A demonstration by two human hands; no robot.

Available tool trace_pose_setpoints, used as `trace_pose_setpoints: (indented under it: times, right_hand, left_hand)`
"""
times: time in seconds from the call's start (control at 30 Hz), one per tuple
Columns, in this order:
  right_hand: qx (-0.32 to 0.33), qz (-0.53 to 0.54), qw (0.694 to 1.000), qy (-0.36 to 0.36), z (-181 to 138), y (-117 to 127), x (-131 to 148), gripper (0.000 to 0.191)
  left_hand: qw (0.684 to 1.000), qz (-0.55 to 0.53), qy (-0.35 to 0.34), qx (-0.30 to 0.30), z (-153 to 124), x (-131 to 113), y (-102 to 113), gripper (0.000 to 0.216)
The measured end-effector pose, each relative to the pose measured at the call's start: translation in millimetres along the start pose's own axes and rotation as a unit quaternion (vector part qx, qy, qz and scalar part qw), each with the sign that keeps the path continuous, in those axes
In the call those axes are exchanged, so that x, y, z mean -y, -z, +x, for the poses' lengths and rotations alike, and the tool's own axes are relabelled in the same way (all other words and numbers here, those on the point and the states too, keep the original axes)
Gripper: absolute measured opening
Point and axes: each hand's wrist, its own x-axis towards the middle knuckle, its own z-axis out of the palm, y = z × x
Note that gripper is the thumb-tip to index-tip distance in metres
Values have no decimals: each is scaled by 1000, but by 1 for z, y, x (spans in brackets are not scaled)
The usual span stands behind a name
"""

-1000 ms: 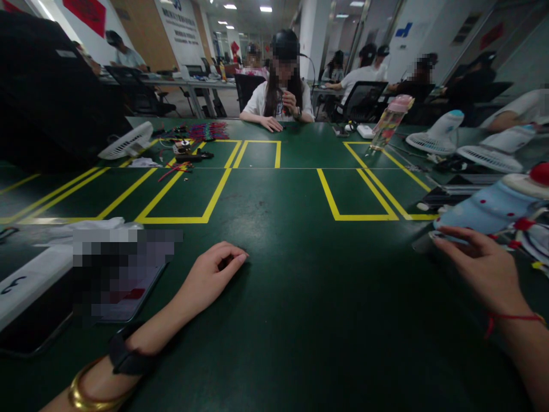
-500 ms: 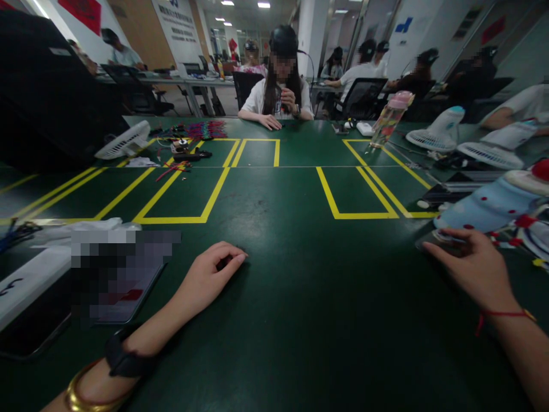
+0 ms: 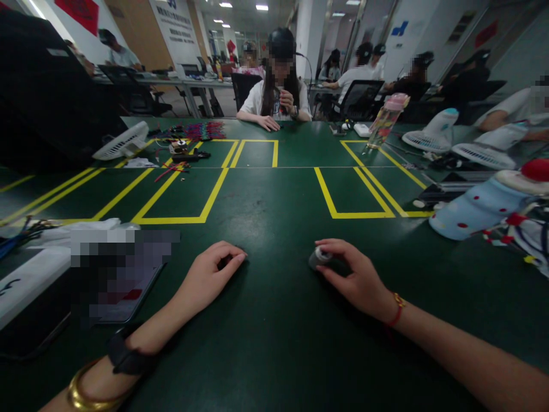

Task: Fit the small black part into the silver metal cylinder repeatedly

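Note:
My right hand (image 3: 349,274) holds a small grey cylinder (image 3: 318,258) with a paler, silvery top between thumb and fingers, at or just above the green table. What kind of thing it is does not show clearly. Left of it, my left hand (image 3: 217,269) rests on the table with thumb and fingers pinched together. A dark speck shows at those fingertips, too small to name. A wide gap of table separates the two hands.
Left of my left arm lie a phone-like slab (image 3: 148,286) and a white box (image 3: 34,280). A light-blue bottle (image 3: 476,209) stands at the right. Yellow tape (image 3: 364,216) marks the green table (image 3: 274,343). Across it sits a person (image 3: 278,86), near a pink-lidded bottle (image 3: 384,126).
My right hand has moved left from beside the light-blue bottle to the middle of the table, and the grey cylinder now shows clearly in it. My left hand has stayed put.

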Motion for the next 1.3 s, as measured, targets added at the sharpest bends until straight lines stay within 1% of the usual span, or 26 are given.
trace_pose_setpoints:
  times: [0.07,0.13,0.23,0.33,0.4,0.47,0.57,0.63,0.7,0.77,0.87,0.97,1.07,1.13,1.2,1.27,1.3]
  right_hand:
    - [29,28,999,21,9,-18,13,32]
    - [51,43,997,31,15,-29,19,32]
    - [63,69,996,1,15,-35,17,39]
    - [51,109,991,-51,13,-38,12,55]
    - [49,120,989,-65,12,-39,10,59]
    - [57,118,989,-62,13,-38,10,55]
    - [74,106,990,-49,15,-35,13,46]
    - [80,92,992,-44,16,-33,15,43]
    - [74,73,994,-43,16,-31,16,42]
    - [61,60,995,-43,15,-29,16,42]
    - [58,53,996,-42,14,-29,15,42]
    - [61,51,996,-41,12,-30,12,42]
    - [61,39,997,-38,11,-34,11,52]
    - [66,29,997,-33,11,-35,11,54]
    - [67,25,997,-33,13,-32,11,50]
    - [49,18,998,-43,13,-20,7,46]
    - [28,7,998,-53,13,-10,2,45]
  left_hand:
    - [1000,5,-1,-3,0,2,0,24]
    - [1000,5,-1,-6,0,3,0,25]
    - [1000,2,-4,-12,1,-6,-3,25]
    - [999,-12,-45,-5,4,-30,-12,23]
    - [996,-26,-90,8,9,-52,-20,22]
    - [992,-30,-124,18,15,-71,-27,21]
    - [990,-42,-133,8,24,-86,-30,16]
    - [991,-58,-120,-14,27,-85,-28,15]
    - [993,-64,-97,-25,28,-76,-25,16]
    - [996,-49,-74,-11,28,-64,-26,17]
    - [997,17,-65,36,27,-50,-36,14]
    - [993,81,-70,54,25,-46,-48,13]
    - [992,95,-68,51,24,-48,-52,13]
    - [993,87,-68,52,23,-49,-52,14]
    - [995,52,-68,52,23,-47,-48,19]
    - [997,-2,-61,47,22,-43,-41,23]
    - [997,-27,-54,41,21,-40,-36,24]
